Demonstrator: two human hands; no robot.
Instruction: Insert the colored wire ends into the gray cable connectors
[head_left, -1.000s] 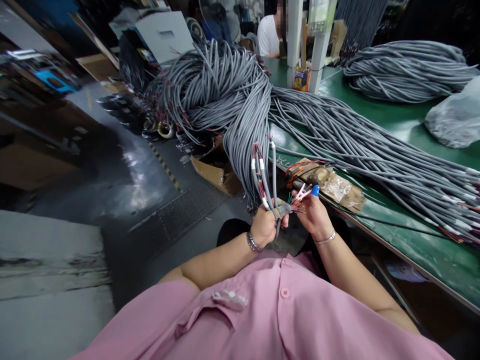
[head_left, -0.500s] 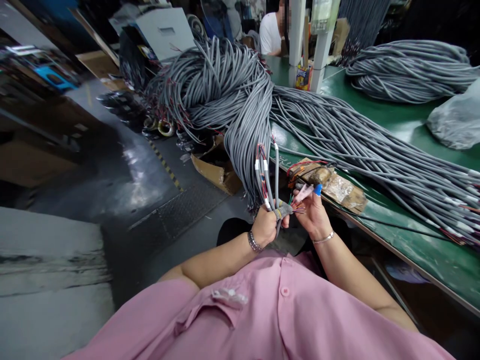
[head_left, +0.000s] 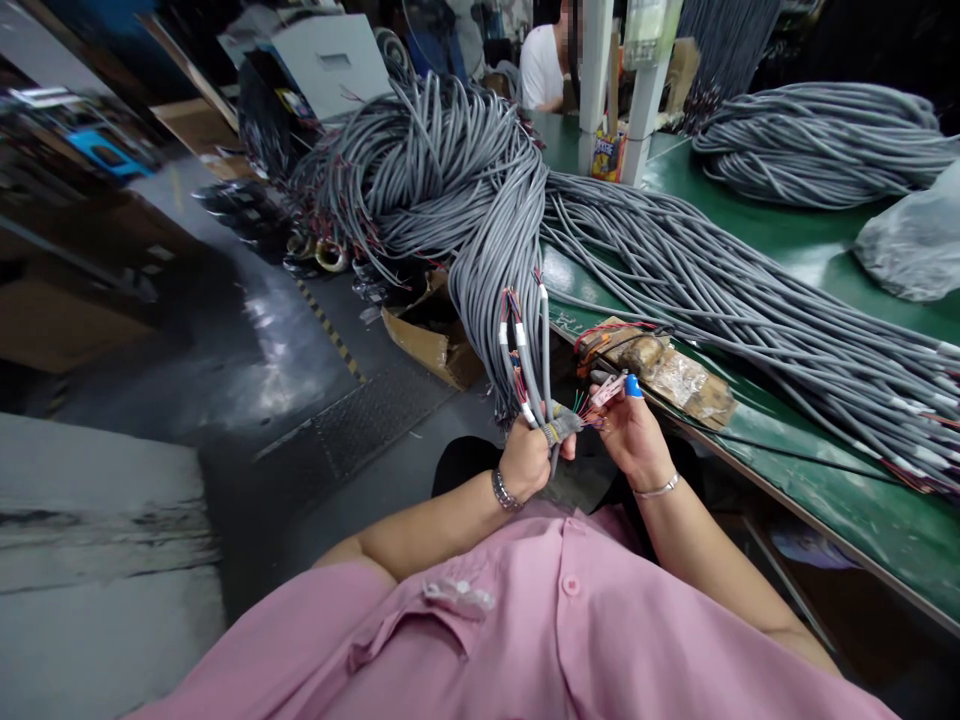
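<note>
My left hand (head_left: 527, 460) is closed around several grey cables (head_left: 534, 365) with white bands and stripped coloured ends pointing up. A grey knitted cover with a yellow stripe (head_left: 559, 427) lies over its thumb area. Thin coloured wires (head_left: 583, 408) fan out from beside that cover toward my right hand (head_left: 636, 435). The right hand's fingers are closed on a small pink clip-like piece (head_left: 609, 388) next to the wire tips; its exact kind is unclear. A blue finger cover (head_left: 634, 385) caps one of its digits.
A large heap of grey cables (head_left: 427, 150) hangs over the table's left end. More cable (head_left: 720, 270) runs along the green table (head_left: 832, 440). A wooden block with clear wrap (head_left: 682, 380) lies at its edge. A person in a white shirt (head_left: 541, 65) sits beyond.
My left hand and its cables have shifted slightly left. My right hand has turned a little, and the pink piece has drawn slightly away from the grey cover, showing more of the wires.
</note>
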